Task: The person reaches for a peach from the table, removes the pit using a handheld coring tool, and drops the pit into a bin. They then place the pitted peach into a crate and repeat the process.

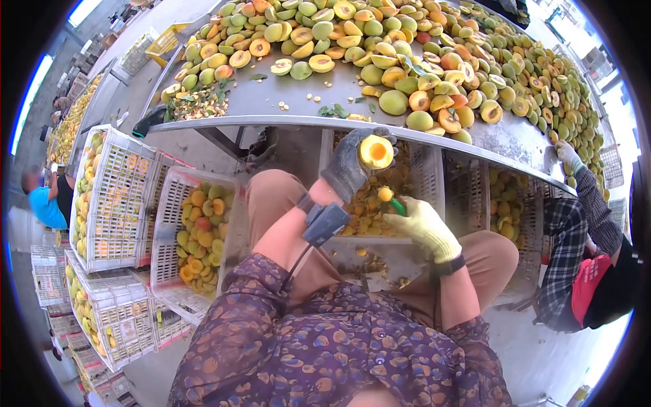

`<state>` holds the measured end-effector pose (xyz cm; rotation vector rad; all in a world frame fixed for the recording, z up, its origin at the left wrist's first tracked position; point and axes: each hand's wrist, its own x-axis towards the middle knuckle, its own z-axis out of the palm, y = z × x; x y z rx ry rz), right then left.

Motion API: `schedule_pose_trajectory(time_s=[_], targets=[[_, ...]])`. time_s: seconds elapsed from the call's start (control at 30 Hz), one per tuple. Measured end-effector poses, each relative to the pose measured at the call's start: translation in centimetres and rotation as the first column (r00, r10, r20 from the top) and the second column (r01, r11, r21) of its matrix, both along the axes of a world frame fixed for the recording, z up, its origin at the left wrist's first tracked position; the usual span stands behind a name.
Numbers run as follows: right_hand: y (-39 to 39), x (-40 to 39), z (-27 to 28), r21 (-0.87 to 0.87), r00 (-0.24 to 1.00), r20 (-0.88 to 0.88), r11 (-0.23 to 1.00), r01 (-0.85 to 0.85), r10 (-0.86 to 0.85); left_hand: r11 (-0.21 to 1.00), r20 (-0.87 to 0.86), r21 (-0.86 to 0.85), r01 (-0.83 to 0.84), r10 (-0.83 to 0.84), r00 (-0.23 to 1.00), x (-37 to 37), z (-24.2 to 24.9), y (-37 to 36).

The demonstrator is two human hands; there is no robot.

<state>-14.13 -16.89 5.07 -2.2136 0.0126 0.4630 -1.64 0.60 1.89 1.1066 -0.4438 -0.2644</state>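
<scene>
My left hand (352,163), in a dark grey glove, grips a yellow peach half (376,152) with its cut face up. A round hollow shows in the middle of that face. Below and to the right, my right hand (427,229), in a pale yellow glove, is closed around a green-handled pitting tool (399,206). At the tool's tip sits a roundish yellow lump (385,194), just under the peach half and apart from it; the tool's metal end is hidden. Beneath both hands, a white crate (435,178) contains many orange-yellow fruit pieces.
Ahead stands a metal table (258,102) heaped with cut peaches (407,61); pits and leaves (196,105) lie at its left. Stacked crates of fruit (119,197) stand at my left, beside another fruit crate (169,237). At the right a co-worker's gloved hand (568,156) reaches the table.
</scene>
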Motion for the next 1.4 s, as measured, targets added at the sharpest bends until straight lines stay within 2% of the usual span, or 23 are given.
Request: schedule_pose_trajectory(time_s=[0.03, 0.07, 0.1, 0.17, 0.27, 0.33, 0.4, 0.43, 0.5, 0.6, 0.7, 0.83, 0.9, 0.93, 1.0, 1.13, 1.2, 1.23, 1.27, 1.3, 1.33, 1.37, 1.4], targets=[[0.0, 0.1, 0.5, 0.115, 0.987, -0.022, 0.980, 0.160, -0.159, 0.998, -0.128, -0.031, 0.052, -0.056, 0.990, 0.0, -0.4, 0.6], [-0.1, 0.1, 0.8, 0.219, 0.950, -0.067, 0.924, 0.313, -0.306, 0.998, -0.138, -0.034, 0.049, -0.053, 0.989, -0.2, -0.9, 0.9], [-0.8, 0.1, 0.4, 0.394, 0.943, 0.031, 0.871, 0.293, -0.331, 0.999, -0.057, 0.023, 0.047, -0.046, 0.997, -0.6, -1.5, 1.0], [-0.2, 1.0, 2.4, 0.292, 0.935, 0.169, 0.922, 0.255, -0.312, 0.994, 0.023, 0.091, 0.057, -0.059, 0.998, -1.2, -1.8, 0.9], [0.3, 1.7, 2.6, 0.205, 0.927, 0.224, 0.945, 0.257, -0.301, 0.895, 0.398, 0.428, -0.128, -0.059, 0.916, -1.5, -1.7, 0.3], [0.2, 2.0, 2.6, 0.166, 0.935, 0.237, 0.959, 0.230, -0.265, 0.882, 0.395, 0.460, -0.101, -0.102, 0.913, -0.8, -2.7, -0.2], [0.2, 2.2, 2.4, 0.207, 0.944, 0.221, 0.958, 0.200, -0.245, 0.979, -0.078, 0.161, 0.128, -0.116, 0.990, -0.6, -4.4, -0.8], [0.2, 2.3, 2.3, 0.207, 0.945, 0.217, 0.958, 0.200, -0.244, 0.979, -0.082, 0.161, 0.128, -0.116, 0.990, -0.9, -3.7, -0.5], [0.0, 2.4, 1.9, 0.150, 0.939, 0.234, 0.963, 0.223, -0.254, 0.918, 0.428, 0.386, -0.093, -0.089, 0.899, -1.8, -1.1, 0.3], [-0.5, 2.2, 2.5, 0.226, 0.943, 0.182, 0.945, 0.236, -0.279, 0.931, 0.506, 0.345, -0.120, -0.078, 0.859, -2.1, -0.2, 0.1], [-0.8, 2.0, 2.3, 0.260, 0.942, 0.236, 0.950, 0.174, -0.238, 0.879, 0.360, 0.475, -0.034, -0.159, 0.919, -2.2, 0.6, 0.6], [-0.9, 1.9, 2.4, 0.228, 0.943, 0.251, 0.960, 0.163, -0.220, 0.869, 0.456, 0.492, -0.055, -0.203, 0.866, -1.5, -1.5, 0.3], [-0.8, 1.7, 3.0, 0.217, 0.948, 0.252, 0.966, 0.139, -0.193, 0.917, 0.241, 0.386, 0.103, -0.208, 0.948, -2.1, -0.5, 0.3], [-0.9, 1.7, 2.9, 0.217, 0.948, 0.254, 0.966, 0.140, -0.194, 0.917, 0.243, 0.386, 0.104, -0.210, 0.947, -2.4, 0.1, 0.4], [-1.0, 1.7, 2.3, 0.193, 0.926, 0.320, 0.971, 0.143, -0.201, 0.893, 0.411, 0.449, -0.004, -0.203, 0.889, -2.7, 1.2, 0.7], [-1.3, 1.8, 1.4, 0.150, 0.907, 0.350, 0.969, 0.194, -0.235, 0.907, 0.446, 0.422, -0.019, -0.189, 0.875, -2.4, -0.2, 0.8], [-1.2, 2.0, 2.1, 0.134, 0.904, 0.332, 0.962, 0.238, -0.270, 0.915, 0.355, 0.386, 0.120, -0.268, 0.896, -1.8, 0.7, 1.9], [-1.3, 2.0, 2.8, 0.078, 0.910, 0.296, 0.957, 0.279, -0.289, 0.927, 0.205, 0.290, 0.236, -0.301, 0.931, -1.8, 1.8, 3.6], [-1.6, 2.1, 2.4, 0.137, 0.905, 0.270, 0.944, 0.301, -0.328, 0.936, 0.228, 0.283, 0.209, -0.278, 0.933, -1.4, 3.4, 5.3], [-1.7, 1.9, 2.3, 0.108, 0.920, 0.251, 0.954, 0.282, -0.300, 0.915, 0.388, 0.388, 0.109, -0.269, 0.882, -1.1, 6.4, 8.0], [-1.8, 1.7, 2.2, 0.075, 0.935, 0.229, 0.962, 0.261, -0.272, 0.830, 0.664, 0.518, -0.208, -0.236, 0.710, -0.9, 7.9, 11.7], [-1.9, 1.5, 1.2, -0.016, 0.943, 0.259, 0.976, 0.218, -0.207, 0.727, 0.648, 0.636, -0.257, -0.323, 0.689, -2.4, 11.8, 14.7], [-1.7, 1.2, 0.2, -0.090, 0.953, 0.249, 0.976, 0.200, -0.172, 0.513, 0.642, 0.728, -0.454, -0.278, 0.715, -4.7, 13.7, 17.3]])
